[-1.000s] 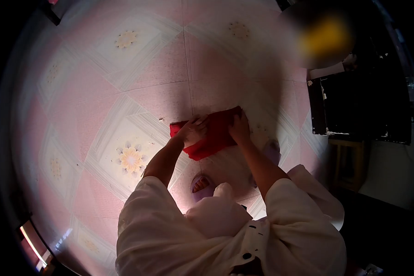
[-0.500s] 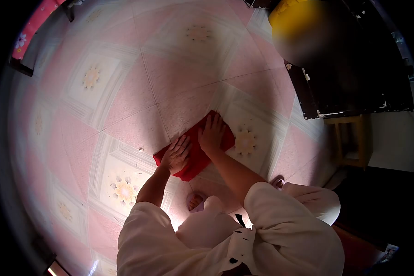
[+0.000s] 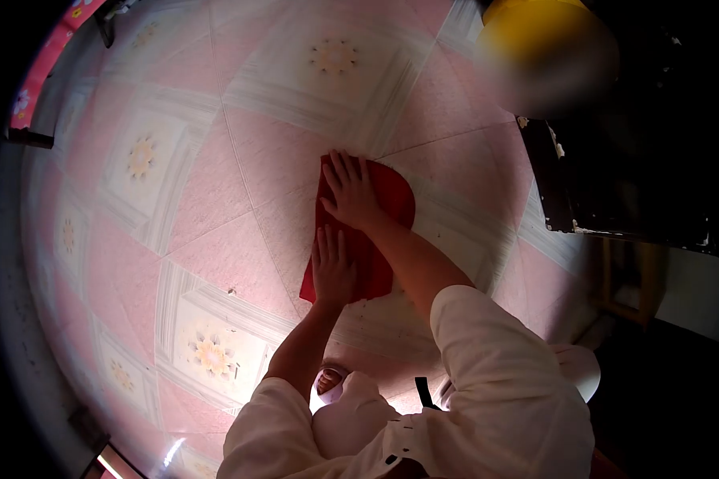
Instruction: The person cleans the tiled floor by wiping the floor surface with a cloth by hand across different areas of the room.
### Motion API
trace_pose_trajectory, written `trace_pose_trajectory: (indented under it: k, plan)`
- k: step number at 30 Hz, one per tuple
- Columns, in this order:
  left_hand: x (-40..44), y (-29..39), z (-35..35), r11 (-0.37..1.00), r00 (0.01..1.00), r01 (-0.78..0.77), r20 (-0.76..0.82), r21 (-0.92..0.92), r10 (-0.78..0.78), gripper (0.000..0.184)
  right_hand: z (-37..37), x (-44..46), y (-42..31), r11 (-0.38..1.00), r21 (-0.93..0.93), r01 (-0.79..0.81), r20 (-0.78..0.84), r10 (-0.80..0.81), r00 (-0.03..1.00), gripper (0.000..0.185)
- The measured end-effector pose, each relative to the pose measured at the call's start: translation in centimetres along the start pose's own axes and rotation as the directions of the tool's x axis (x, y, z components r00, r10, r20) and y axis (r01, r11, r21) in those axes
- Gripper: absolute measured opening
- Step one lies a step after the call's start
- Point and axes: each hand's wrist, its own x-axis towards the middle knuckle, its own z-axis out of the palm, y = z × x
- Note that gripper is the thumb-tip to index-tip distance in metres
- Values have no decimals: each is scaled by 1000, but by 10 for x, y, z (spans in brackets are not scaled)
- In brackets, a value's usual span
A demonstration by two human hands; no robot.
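Red cloth point(image 3: 371, 270) lies on the patterned floor point(image 3: 216, 239), mid-scene in the head view. The right hand point(image 3: 350, 191) rests palm-down on its far part, fingers spread; the left hand point(image 3: 333, 267) lies flat nearer, fingers extended. Dark furniture point(image 3: 615, 180) stands right.

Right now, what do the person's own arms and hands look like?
The left sleeve and right sleeve are pale, loose and plain, ending around the elbows. Past them, the forearms are bare. The left hand and right hand are bare too, with no gloves.
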Motion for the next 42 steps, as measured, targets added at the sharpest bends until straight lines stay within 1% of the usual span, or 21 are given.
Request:
trace_pose_trajectory:
  k: [2, 3, 5, 10, 13, 16, 18, 22, 25, 26, 28, 29, 30, 31, 34, 35, 36, 38, 39, 41, 42]
  plan:
    - [25, 8, 5, 1000, 998, 14, -55, -4, -14, 69, 0, 17, 21, 1000, 9, 29, -40, -29, 999, 77]
    - [38, 13, 5, 1000, 999, 8, -46, -5, -9, 69, -3, 26, 30, 1000, 11, 20, -36, -19, 999, 77]
    - [60, 27, 6, 985, 997, 81, -31, 151, -77, 68, -6, 41, 45, 995, 99, 0, -45, 4, 999, 74]
    - [104, 45, 17, 981, 994, 97, -70, 168, -87, 68, -11, 66, 80, 996, 67, -58, -16, 59, 998, 75]
    - [127, 58, 21, 979, 996, 81, -48, 187, -73, 67, -9, 69, 107, 990, 49, -133, -79, 136, 987, 75]
    - [148, 70, 27, 979, 999, 21, -29, 204, -15, 66, -18, 66, 138, 977, 16, -212, -71, 212, 975, 75]
    - [162, 81, 32, 982, 996, -54, -64, 181, 67, 65, -19, 63, 161, 968, 8, -251, -106, 251, 962, 75]
    - [195, 107, 39, 974, 985, -141, -74, 180, 157, 64, -24, 59, 212, 947, -27, -320, -123, 315, 941, 76]
    - [220, 130, 49, 963, 974, -210, -48, 170, 221, 65, -32, 45, 256, 920, -2, -391, -204, 382, 901, 75]
    - [227, 137, 52, 951, 965, -253, -25, 178, 262, 65, -37, 32, 270, 914, -1, -405, -198, 397, 896, 75]
    - [240, 153, 59, 930, 947, -314, -5, 191, 320, 65, -53, 5, 299, 827, -18, -562, -250, 540, 804, 75]
    - [245, 163, 61, 902, 921, -389, 63, 190, 384, 65, -56, -6, 308, 827, -11, -563, -259, 541, 800, 75]
    - [249, 173, 62, 869, 887, -460, 126, 180, 443, 65, -57, -20, 316, 787, -19, -616, -277, 588, 760, 74]
    - [249, 183, 63, 849, 878, -476, 181, 232, 443, 65, -57, -32, 324, 743, -27, -669, -296, 633, 715, 74]
    - [249, 205, 68, 829, 844, -528, 217, 182, 490, 66, -62, -59, 340, 711, -75, -700, -333, 644, 689, 75]
    - [250, 207, 69, 821, 842, -536, 196, 193, 503, 65, -64, -66, 344, 749, -108, -654, -344, 589, 732, 73]
    - [250, 207, 70, 822, 842, -536, 197, 191, 503, 65, -63, -69, 348, 749, -110, -653, -342, 589, 732, 73]
    - [250, 206, 71, 818, 839, -542, 178, 193, 514, 64, -63, -75, 353, 911, -145, -387, -197, 357, 913, 70]
    - [250, 206, 71, 815, 837, -545, 183, 195, 516, 64, -63, -79, 355, 909, -141, -392, -198, 362, 911, 70]
    - [249, 206, 71, 818, 831, -555, 147, 147, 537, 65, -67, -88, 359, 950, -34, -310, -197, 298, 934, 69]
    - [249, 206, 71, 817, 830, -556, 148, 149, 538, 65, -70, -91, 359, 950, -32, -311, -199, 299, 933, 69]
